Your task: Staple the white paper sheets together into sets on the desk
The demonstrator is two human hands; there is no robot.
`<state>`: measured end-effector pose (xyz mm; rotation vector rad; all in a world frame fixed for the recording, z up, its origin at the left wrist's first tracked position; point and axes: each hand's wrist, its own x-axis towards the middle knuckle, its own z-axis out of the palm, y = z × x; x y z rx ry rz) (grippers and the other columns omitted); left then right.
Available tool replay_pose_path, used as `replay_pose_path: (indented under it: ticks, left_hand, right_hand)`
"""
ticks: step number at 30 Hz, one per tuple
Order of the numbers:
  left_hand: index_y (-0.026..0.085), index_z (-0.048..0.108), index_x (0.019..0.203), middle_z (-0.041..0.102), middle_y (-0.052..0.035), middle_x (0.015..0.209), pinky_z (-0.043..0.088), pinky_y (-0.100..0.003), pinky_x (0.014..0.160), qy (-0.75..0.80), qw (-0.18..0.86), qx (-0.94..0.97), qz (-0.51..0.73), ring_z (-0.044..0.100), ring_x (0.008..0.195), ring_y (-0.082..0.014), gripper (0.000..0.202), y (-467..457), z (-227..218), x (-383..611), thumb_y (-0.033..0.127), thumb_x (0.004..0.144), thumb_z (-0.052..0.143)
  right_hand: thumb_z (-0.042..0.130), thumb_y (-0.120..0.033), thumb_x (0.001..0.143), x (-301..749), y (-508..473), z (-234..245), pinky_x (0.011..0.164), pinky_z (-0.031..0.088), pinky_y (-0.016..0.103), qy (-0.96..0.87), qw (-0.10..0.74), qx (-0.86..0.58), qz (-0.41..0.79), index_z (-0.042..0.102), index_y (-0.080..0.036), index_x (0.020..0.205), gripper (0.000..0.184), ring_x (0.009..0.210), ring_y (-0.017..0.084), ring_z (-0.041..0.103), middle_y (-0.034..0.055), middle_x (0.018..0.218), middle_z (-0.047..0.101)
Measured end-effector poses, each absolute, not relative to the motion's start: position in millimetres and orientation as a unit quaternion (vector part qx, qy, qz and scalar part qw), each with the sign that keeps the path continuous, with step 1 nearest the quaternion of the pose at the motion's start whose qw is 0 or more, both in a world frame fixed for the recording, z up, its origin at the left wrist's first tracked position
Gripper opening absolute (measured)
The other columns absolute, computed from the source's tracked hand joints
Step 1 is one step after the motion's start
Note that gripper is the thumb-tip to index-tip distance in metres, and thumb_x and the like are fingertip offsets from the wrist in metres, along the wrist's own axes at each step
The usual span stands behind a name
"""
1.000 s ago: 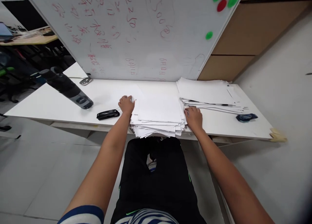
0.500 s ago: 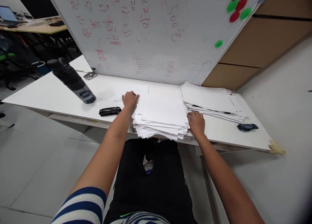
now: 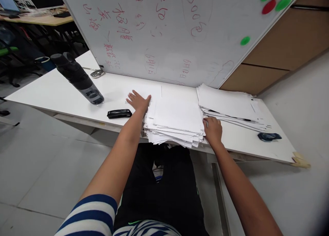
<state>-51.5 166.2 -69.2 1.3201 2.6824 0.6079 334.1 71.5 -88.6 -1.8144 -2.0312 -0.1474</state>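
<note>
A thick, uneven stack of white paper [image 3: 176, 119] lies at the front edge of the white table [image 3: 51, 95]. My left hand [image 3: 138, 100] lies flat and open on the table, fingers spread, touching the stack's left far corner. My right hand [image 3: 212, 128] is curled against the stack's right edge, fingers pressed on the sheets. A black stapler [image 3: 119, 113] sits just left of my left hand.
A second paper pile [image 3: 228, 106] with a pen lies to the right. A dark bottle [image 3: 78, 79] stands at the left, a small silver object [image 3: 97, 73] behind it. A dark blue item [image 3: 269, 136] lies near the right end. A whiteboard [image 3: 167, 34] with red writing leans behind.
My left hand has opened from a loose curl to flat, spread fingers at the stack's corner. My right hand has stayed at the right edge. The camera view has shifted slightly.
</note>
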Motion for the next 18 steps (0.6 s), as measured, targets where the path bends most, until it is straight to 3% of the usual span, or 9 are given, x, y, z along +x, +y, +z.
replay_pose_path:
  ticks: [4,7,13,15,18]
  left_hand:
    - [-0.002,0.005,0.156,0.018,-0.0283,0.161,0.000,-0.055,0.121,0.868,0.042,0.443,0.219,0.010,0.152,-0.0358,0.113,163.6,-68.8,-51.4,0.070,0.081,0.048]
    - [0.001,0.010,0.157,0.026,-0.0252,0.160,0.000,-0.058,0.120,0.858,0.041,0.456,0.232,0.015,0.151,-0.0360,0.104,163.0,-68.5,-51.8,0.065,0.084,0.049]
    - [0.015,0.047,0.141,0.056,-0.0185,0.140,0.017,-0.057,0.116,0.820,0.049,0.527,0.215,0.036,0.141,-0.0338,0.057,163.1,-65.8,-50.7,0.048,0.095,0.041]
    - [0.017,0.052,0.136,0.057,-0.0176,0.138,0.022,-0.056,0.114,0.811,0.036,0.546,0.210,0.039,0.139,-0.0342,0.050,161.4,-64.5,-49.8,0.044,0.096,0.039]
    - [0.021,0.048,0.142,0.044,-0.0164,0.152,0.022,-0.058,0.114,0.818,0.008,0.534,0.212,0.028,0.145,-0.0380,0.056,158.7,-63.4,-49.4,0.050,0.093,0.044]
  right_hand:
    - [0.040,-0.030,0.097,334.0,71.4,-88.6,0.082,0.040,0.038,-0.728,0.206,-0.652,-0.051,0.068,-0.015,0.108,0.034,0.101,0.029,0.053,0.0144,0.110,0.066]
    - [0.040,-0.030,0.097,333.9,71.4,-88.4,0.082,0.040,0.039,-0.726,0.205,-0.654,-0.048,0.068,-0.015,0.108,0.033,0.101,0.030,0.053,0.0145,0.110,0.066]
    - [0.039,-0.029,0.098,333.0,70.7,-87.2,0.081,0.039,0.038,-0.725,0.198,-0.657,-0.052,0.068,-0.015,0.108,0.033,0.100,0.030,0.052,0.0142,0.110,0.066]
    - [0.040,-0.029,0.098,332.6,70.5,-87.2,0.081,0.039,0.038,-0.725,0.197,-0.658,-0.057,0.068,-0.015,0.108,0.033,0.099,0.030,0.052,0.0141,0.110,0.066]
    - [0.041,-0.028,0.098,332.1,70.6,-87.2,0.079,0.039,0.037,-0.726,0.200,-0.655,-0.058,0.068,-0.015,0.108,0.032,0.098,0.029,0.053,0.0137,0.109,0.067]
